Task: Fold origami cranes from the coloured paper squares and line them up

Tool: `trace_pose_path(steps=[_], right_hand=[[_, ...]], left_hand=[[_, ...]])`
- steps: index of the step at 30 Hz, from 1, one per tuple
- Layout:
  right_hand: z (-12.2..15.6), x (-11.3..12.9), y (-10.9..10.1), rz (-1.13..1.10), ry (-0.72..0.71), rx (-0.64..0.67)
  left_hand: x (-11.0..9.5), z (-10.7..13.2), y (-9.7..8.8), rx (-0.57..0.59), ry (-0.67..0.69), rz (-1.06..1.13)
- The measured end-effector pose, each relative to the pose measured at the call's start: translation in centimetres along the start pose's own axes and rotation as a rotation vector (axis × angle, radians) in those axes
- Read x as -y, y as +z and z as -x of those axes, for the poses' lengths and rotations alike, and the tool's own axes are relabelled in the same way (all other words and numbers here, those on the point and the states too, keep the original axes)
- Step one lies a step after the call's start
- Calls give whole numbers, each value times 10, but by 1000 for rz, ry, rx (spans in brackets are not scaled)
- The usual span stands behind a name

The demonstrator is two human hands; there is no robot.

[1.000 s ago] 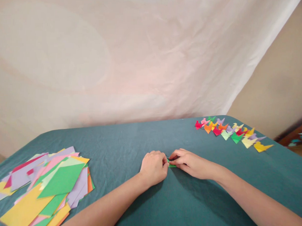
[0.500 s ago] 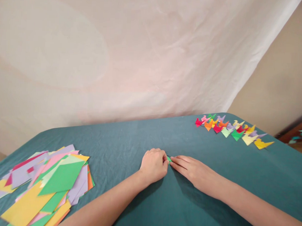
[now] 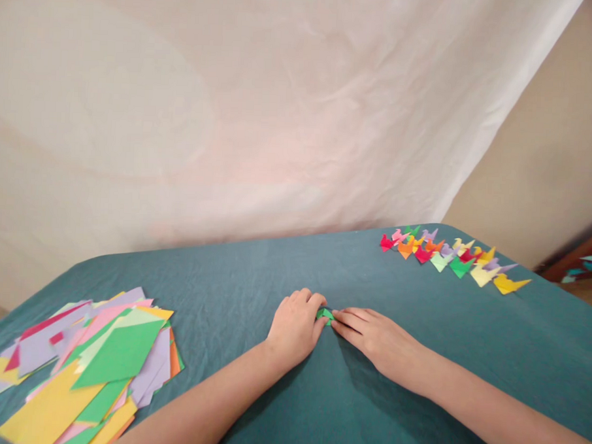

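A small folded piece of green paper (image 3: 326,315) lies on the table between my two hands, partly covered by fingers. My left hand (image 3: 297,327) grips its left side, with thumb and forefinger curled around it. From the right, the fingertips of my right hand (image 3: 372,338) press together on its other edge. The exact folds are too small to make out.
Loose coloured paper sheets (image 3: 118,352) lie in a spread pile at the left of the green-covered table (image 3: 225,278). Several folded paper birds (image 3: 459,266) stand in rows at the back right. A pale cloth (image 3: 281,116) hangs behind the table.
My left thumb and forefinger have parted a little, so more of the green paper shows between my hands. My right hand has barely moved.
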State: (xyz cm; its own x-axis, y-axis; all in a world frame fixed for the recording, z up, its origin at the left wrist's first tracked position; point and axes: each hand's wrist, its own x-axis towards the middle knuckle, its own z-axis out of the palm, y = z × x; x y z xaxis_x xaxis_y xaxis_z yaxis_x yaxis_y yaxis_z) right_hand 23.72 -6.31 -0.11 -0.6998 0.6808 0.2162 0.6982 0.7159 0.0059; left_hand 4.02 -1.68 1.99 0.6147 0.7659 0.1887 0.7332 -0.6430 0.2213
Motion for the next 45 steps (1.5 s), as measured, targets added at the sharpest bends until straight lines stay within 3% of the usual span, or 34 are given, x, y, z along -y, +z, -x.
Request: trace_pose_path(steps=[5, 15, 20, 28, 45], right_hand=[[0, -2, 0, -28, 14, 13], [2, -1, -5, -96, 25, -11], [3, -1, 0, -62, 13, -45], [0, 1, -6, -1, 20, 29], [-3, -3, -12, -113, 49, 61]], left_hand=[[-7, 6, -9, 13, 182, -218], [-9, 13, 0, 118, 384, -412], [-8, 16, 1, 132, 375, -437], [-12, 20, 1, 164, 336, -464], [-7, 16, -17, 245, 276, -354]])
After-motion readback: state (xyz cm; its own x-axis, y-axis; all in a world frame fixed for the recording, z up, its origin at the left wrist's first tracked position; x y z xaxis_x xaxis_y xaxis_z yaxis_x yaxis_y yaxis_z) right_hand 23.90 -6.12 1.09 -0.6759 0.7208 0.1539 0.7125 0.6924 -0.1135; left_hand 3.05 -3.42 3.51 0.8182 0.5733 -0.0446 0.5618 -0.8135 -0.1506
